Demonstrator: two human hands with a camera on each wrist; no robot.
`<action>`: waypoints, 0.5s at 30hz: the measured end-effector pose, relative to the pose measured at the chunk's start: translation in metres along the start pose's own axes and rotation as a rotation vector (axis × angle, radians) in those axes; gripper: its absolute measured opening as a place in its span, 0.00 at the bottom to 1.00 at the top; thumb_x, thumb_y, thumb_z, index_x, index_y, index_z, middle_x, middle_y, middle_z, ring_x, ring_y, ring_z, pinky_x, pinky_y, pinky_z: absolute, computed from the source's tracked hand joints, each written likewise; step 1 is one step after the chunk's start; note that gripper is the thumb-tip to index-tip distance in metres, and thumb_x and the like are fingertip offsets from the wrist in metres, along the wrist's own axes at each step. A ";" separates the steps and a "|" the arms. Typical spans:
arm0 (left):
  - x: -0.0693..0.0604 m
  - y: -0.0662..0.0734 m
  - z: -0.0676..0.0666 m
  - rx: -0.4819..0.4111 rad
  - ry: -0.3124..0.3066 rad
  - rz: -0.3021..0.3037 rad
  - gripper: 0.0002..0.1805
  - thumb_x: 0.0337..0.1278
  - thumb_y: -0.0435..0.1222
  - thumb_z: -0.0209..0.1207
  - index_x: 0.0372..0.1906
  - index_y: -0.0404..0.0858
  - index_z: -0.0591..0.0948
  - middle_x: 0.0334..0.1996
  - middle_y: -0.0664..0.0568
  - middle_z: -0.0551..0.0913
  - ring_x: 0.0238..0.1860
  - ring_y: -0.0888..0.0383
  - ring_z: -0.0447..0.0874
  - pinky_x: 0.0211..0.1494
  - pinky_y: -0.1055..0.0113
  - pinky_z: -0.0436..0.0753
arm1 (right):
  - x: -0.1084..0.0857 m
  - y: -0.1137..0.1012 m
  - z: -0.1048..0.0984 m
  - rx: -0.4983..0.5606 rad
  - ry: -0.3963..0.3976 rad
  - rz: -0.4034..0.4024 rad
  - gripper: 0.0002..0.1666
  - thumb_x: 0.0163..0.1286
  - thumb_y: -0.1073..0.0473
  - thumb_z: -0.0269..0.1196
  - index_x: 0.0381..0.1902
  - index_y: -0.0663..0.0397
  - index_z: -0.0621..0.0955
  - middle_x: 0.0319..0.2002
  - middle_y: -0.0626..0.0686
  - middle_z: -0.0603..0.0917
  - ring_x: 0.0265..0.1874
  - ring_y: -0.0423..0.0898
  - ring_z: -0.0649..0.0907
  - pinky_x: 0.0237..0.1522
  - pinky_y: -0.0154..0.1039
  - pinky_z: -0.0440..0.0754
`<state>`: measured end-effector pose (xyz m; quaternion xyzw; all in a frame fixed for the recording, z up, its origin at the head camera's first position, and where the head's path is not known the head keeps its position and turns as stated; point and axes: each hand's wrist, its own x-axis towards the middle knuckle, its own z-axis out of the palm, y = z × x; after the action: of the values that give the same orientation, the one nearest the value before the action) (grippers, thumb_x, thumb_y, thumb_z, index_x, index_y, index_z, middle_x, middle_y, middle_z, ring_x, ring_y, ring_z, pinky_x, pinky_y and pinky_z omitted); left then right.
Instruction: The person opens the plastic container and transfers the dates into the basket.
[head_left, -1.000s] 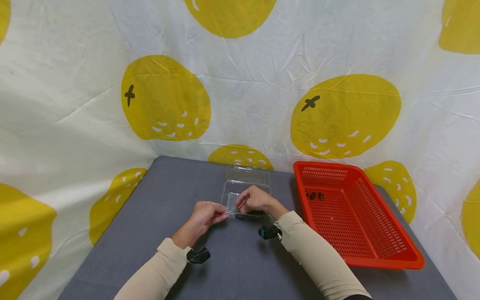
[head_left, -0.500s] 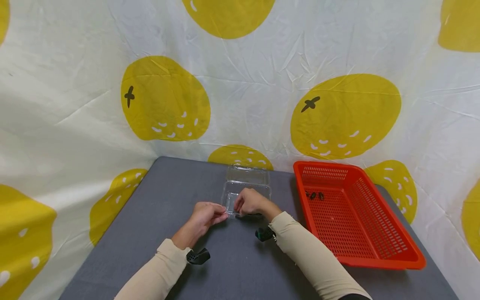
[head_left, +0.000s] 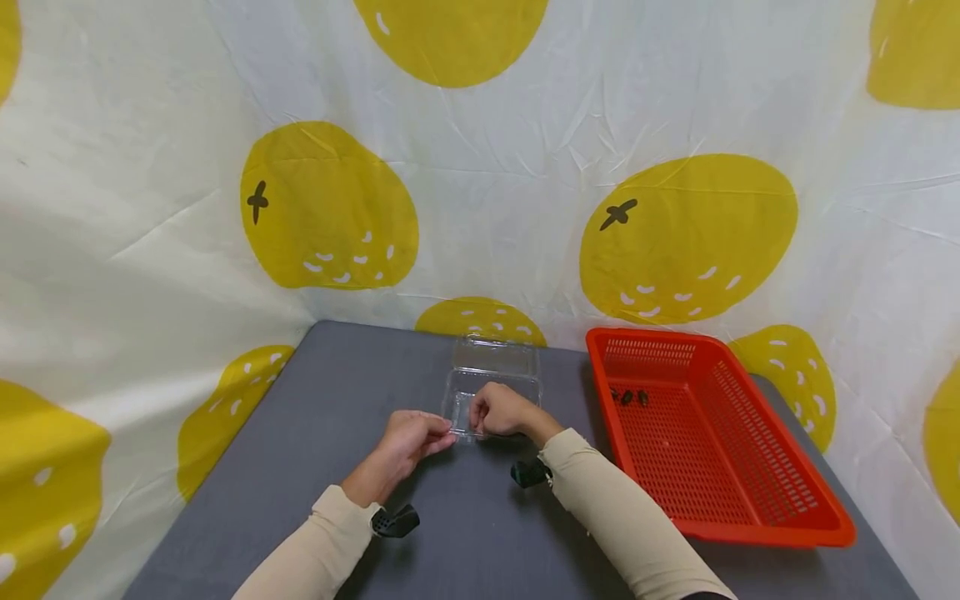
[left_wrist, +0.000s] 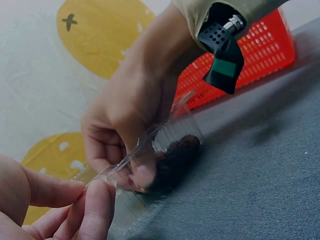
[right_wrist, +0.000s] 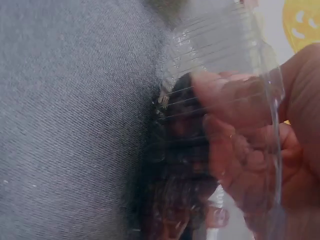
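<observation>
A clear plastic clamshell box [head_left: 459, 408] lies on the table with its lid [head_left: 495, 358] folded back toward the wall. My left hand [head_left: 408, 435] pinches the box's near left rim between thumb and fingers. Inside the box is my right hand [head_left: 504, 410], fingers curled downward. Through the clear wall, the right wrist view shows its thumb and fingertips on a dark, date-like fruit [right_wrist: 184, 97]. Several more dark fruits [left_wrist: 177, 160] sit in a row along the near wall; blur and the hand partly hide them.
A red perforated plastic basket [head_left: 693, 533] stands at the right, with a few dark fruits [head_left: 627, 397] in its far left corner. The grey table [head_left: 465, 533] ends at a hanging white cloth [head_left: 495, 225] printed with yellow fruit.
My right hand has shifted slightly left inside the box and its fingers have reached lower along the near wall. The left hand keeps its hold on the rim. The head view has tilted slightly.
</observation>
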<state>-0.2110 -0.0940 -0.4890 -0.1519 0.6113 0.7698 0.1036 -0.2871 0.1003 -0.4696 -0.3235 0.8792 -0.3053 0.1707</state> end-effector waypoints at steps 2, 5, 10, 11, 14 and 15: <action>0.000 0.000 0.001 0.002 0.000 -0.004 0.13 0.60 0.21 0.63 0.48 0.16 0.83 0.25 0.47 0.87 0.25 0.61 0.88 0.33 0.71 0.92 | -0.001 0.004 -0.001 0.086 0.019 0.012 0.05 0.54 0.74 0.71 0.26 0.61 0.87 0.20 0.46 0.83 0.20 0.36 0.77 0.25 0.28 0.77; 0.001 0.000 0.001 -0.002 -0.002 -0.004 0.14 0.60 0.21 0.63 0.49 0.16 0.82 0.25 0.46 0.87 0.26 0.61 0.88 0.34 0.70 0.92 | -0.002 0.006 -0.002 0.197 0.063 0.037 0.06 0.55 0.74 0.73 0.27 0.64 0.86 0.21 0.47 0.84 0.20 0.36 0.77 0.25 0.28 0.77; 0.002 -0.001 0.001 -0.018 0.002 -0.007 0.13 0.59 0.21 0.63 0.48 0.16 0.82 0.25 0.46 0.87 0.25 0.60 0.88 0.34 0.70 0.92 | -0.005 0.002 -0.008 0.311 0.123 0.044 0.05 0.56 0.75 0.73 0.30 0.66 0.86 0.22 0.48 0.85 0.21 0.37 0.78 0.26 0.29 0.78; 0.002 -0.001 0.001 -0.020 0.005 -0.010 0.13 0.59 0.20 0.63 0.48 0.16 0.82 0.24 0.47 0.86 0.25 0.60 0.88 0.33 0.70 0.92 | -0.006 0.001 -0.010 0.329 0.130 0.048 0.04 0.57 0.75 0.72 0.30 0.67 0.86 0.22 0.48 0.85 0.22 0.37 0.78 0.26 0.29 0.78; 0.003 0.000 0.001 -0.023 0.004 -0.010 0.13 0.59 0.20 0.63 0.47 0.16 0.83 0.23 0.48 0.86 0.25 0.60 0.88 0.33 0.70 0.92 | -0.007 -0.003 -0.017 0.363 0.156 0.067 0.04 0.59 0.73 0.72 0.32 0.67 0.86 0.23 0.49 0.87 0.22 0.38 0.79 0.26 0.32 0.79; 0.003 0.000 0.001 -0.024 0.003 -0.009 0.13 0.59 0.20 0.63 0.47 0.16 0.83 0.23 0.48 0.86 0.25 0.60 0.88 0.33 0.70 0.92 | -0.008 -0.005 -0.019 0.368 0.164 0.073 0.03 0.60 0.72 0.72 0.32 0.67 0.87 0.24 0.49 0.87 0.22 0.39 0.79 0.26 0.33 0.79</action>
<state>-0.2142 -0.0934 -0.4902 -0.1568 0.6016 0.7763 0.1043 -0.2884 0.1113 -0.4511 -0.2290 0.8307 -0.4798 0.1655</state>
